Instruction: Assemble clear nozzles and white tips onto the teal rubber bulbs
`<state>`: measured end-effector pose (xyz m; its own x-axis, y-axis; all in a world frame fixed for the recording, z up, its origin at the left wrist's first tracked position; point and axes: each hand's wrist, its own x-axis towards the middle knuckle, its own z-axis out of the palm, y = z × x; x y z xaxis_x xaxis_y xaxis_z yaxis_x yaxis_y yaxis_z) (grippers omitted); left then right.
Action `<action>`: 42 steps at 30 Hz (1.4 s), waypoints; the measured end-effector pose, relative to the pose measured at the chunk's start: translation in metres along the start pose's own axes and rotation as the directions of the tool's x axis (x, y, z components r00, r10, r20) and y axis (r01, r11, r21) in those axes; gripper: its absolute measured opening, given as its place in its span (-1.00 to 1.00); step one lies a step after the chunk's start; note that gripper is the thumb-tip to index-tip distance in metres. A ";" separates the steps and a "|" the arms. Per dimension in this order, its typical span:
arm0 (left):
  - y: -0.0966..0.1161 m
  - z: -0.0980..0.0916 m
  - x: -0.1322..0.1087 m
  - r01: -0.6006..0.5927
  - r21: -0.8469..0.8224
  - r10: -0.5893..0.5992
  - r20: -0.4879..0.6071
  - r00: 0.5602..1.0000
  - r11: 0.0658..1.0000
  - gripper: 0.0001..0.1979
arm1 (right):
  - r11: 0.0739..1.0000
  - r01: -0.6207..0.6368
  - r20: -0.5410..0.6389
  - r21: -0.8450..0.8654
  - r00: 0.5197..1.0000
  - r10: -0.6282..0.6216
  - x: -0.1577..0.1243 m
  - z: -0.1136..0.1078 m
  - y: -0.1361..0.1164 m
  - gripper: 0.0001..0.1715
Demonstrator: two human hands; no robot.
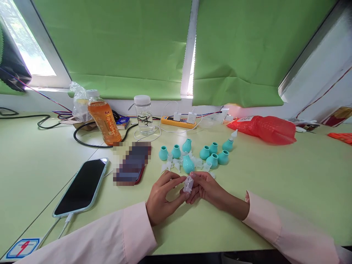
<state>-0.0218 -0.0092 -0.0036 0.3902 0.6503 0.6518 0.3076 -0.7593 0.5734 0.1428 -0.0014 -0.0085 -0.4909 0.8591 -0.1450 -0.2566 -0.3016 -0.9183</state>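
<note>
My left hand (162, 198) and my right hand (206, 189) meet over the pale green table (288, 176), both pinching a small clear plastic piece (188, 183) between fingertips. Just beyond them lie several teal rubber bulbs (213, 160), some upright, one larger bulb (188, 164) closest to my fingers. Several small clear plastic nozzles (168, 165) are scattered among the bulbs. One bulb at the far right (228, 144) has a clear tip fitted on it. Both sleeves are pale pink.
A phone on a charging cable (82, 187) lies at the left, a second blurred phone (132, 163) beside it. Behind stand an orange drink bottle (104, 117), a glass jar (143, 115), a power strip (178, 121) and a red plastic bag (264, 129).
</note>
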 end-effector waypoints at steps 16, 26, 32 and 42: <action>-0.005 0.004 -0.001 -0.099 0.061 0.100 -0.007 0.995 0.993 -0.59 | 0.999 0.040 -0.049 -0.009 0.998 -0.041 0.000 0.003 0.002 -0.66; -0.005 0.001 -0.001 0.139 -0.148 -0.132 0.061 0.989 0.979 -0.62 | 0.995 0.089 -0.016 0.039 0.996 -0.088 -0.001 0.005 0.000 -0.69; -0.006 0.002 0.002 0.516 -0.408 -0.425 0.297 0.855 0.754 -0.64 | 0.981 0.160 0.011 -0.112 0.987 -0.160 -0.004 0.009 0.000 -0.72; -0.005 0.003 0.008 0.687 -0.608 -0.407 0.554 0.726 0.399 -0.63 | 0.617 0.284 0.010 -0.734 0.913 -0.409 -0.012 -0.001 0.004 -0.76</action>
<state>-0.0177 -0.0005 -0.0032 0.6390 0.7684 -0.0351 -0.1365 0.1582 0.9779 0.1483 -0.0127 -0.0104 -0.3513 0.9032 0.2465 0.3133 0.3615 -0.8781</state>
